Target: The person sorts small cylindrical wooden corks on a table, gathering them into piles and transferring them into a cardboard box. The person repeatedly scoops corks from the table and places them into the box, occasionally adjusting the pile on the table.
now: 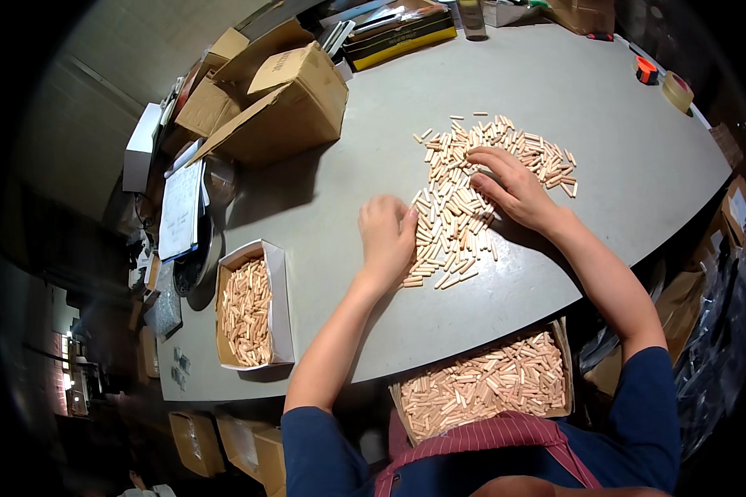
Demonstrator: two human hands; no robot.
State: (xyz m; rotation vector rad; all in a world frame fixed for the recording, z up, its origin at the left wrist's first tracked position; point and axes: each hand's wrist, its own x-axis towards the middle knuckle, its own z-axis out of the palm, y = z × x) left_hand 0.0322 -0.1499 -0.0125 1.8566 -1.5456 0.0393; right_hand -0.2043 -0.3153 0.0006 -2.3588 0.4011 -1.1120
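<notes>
The wooden dowel pins (472, 199) spread on the grey table (605, 124) are too many and too small to be counted, and some are hidden beneath the two hands. The left hand (387, 236) is seen loosely curled at the pile's left edge; whether any pins are held cannot be told. The right hand (512, 186) is laid flat and spread upon the pile, gripping nothing. Two boxes of pins are seen: a white-sided box (249, 306) at the left, and a cardboard box (485, 381) at the near table edge, partly cut off by the apron (489, 439). An open cardboard carton (282, 99) lies at the far left, its contents not visible.
</notes>
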